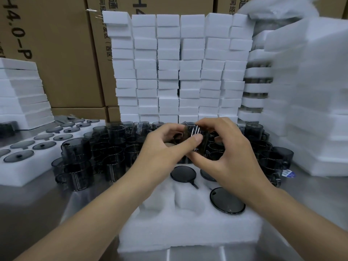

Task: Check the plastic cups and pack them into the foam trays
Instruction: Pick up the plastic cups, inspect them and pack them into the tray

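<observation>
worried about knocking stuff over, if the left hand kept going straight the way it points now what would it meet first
The left hand points up-right at the smoky plastic cup both hands hold, so it meets that cup at once. Beyond, probably the loose cups; depth is unclear.

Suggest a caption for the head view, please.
Both hands inspect a cup above a foam tray.

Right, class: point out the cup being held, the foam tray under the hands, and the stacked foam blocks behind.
held cup [195,136], head view, its ribbed side wall.
foam tray [188,234], head view, its front wall.
foam blocks [178,72], head view, middle of the stack.
</observation>
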A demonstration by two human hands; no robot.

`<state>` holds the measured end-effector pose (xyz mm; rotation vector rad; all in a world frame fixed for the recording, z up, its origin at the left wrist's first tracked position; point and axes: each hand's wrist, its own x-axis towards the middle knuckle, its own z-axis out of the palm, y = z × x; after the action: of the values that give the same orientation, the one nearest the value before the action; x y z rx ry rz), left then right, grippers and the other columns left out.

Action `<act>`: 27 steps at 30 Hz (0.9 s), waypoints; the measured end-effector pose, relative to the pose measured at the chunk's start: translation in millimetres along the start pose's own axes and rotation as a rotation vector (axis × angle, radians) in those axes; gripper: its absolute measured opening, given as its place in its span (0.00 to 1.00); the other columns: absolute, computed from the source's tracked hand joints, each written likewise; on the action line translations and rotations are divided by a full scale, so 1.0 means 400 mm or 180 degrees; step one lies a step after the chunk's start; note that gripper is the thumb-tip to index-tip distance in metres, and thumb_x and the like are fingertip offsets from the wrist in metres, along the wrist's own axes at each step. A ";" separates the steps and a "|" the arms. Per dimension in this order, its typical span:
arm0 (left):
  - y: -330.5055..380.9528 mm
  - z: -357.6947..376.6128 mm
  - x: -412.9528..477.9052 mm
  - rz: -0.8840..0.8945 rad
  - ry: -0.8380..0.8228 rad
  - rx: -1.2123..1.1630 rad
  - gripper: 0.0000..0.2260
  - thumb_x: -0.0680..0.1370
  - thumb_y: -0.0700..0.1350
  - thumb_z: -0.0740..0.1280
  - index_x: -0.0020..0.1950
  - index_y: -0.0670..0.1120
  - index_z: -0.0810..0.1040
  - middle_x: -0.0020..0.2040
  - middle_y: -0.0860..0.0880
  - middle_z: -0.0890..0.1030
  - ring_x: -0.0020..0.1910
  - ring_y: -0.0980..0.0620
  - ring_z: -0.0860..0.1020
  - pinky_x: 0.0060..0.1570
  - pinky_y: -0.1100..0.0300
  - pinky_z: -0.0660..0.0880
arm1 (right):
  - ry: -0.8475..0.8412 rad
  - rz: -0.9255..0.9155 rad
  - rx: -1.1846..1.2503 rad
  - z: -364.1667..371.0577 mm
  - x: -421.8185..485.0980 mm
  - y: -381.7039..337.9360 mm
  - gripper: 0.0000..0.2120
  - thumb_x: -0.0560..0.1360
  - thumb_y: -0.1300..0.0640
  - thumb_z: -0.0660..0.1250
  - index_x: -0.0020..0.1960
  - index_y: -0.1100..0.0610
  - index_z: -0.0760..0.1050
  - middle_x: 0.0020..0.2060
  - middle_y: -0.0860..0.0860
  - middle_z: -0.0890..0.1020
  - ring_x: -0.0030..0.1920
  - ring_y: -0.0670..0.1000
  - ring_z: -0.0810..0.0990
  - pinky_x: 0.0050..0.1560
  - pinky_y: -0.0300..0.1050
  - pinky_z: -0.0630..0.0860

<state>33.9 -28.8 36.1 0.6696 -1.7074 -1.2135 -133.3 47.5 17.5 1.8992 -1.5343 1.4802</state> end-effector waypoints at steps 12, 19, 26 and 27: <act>0.017 -0.035 0.006 -0.1135 -0.1339 -0.2366 0.20 0.76 0.51 0.68 0.61 0.39 0.83 0.56 0.39 0.83 0.53 0.43 0.79 0.52 0.53 0.73 | -0.0071 0.0067 0.0179 -0.004 0.000 -0.010 0.27 0.73 0.44 0.79 0.69 0.45 0.77 0.60 0.40 0.79 0.67 0.46 0.76 0.64 0.35 0.70; 0.000 -0.005 0.013 -0.0830 -0.0491 -0.1069 0.16 0.86 0.52 0.63 0.61 0.46 0.87 0.53 0.46 0.87 0.46 0.52 0.84 0.51 0.54 0.82 | -0.0040 0.0052 0.0061 -0.007 0.000 -0.013 0.23 0.75 0.46 0.77 0.68 0.47 0.77 0.59 0.40 0.79 0.65 0.46 0.76 0.64 0.38 0.72; -0.006 -0.009 0.007 -0.0500 -0.1062 -0.0663 0.20 0.75 0.63 0.76 0.58 0.51 0.88 0.55 0.46 0.85 0.52 0.48 0.84 0.63 0.48 0.78 | -0.0035 -0.0145 0.0034 -0.003 0.003 -0.012 0.23 0.73 0.52 0.76 0.66 0.48 0.78 0.58 0.41 0.80 0.63 0.47 0.77 0.65 0.40 0.71; -0.006 -0.008 0.007 -0.0525 -0.1040 -0.0740 0.20 0.74 0.62 0.77 0.59 0.50 0.88 0.56 0.44 0.85 0.53 0.45 0.85 0.66 0.47 0.78 | -0.0049 -0.0157 0.0030 -0.003 0.003 -0.011 0.23 0.73 0.53 0.77 0.66 0.48 0.78 0.58 0.41 0.80 0.64 0.48 0.77 0.65 0.40 0.71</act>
<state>35.4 -33.3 35.0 0.4977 -1.7597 -1.6830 -130.4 49.6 20.7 1.9438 -1.4787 1.4577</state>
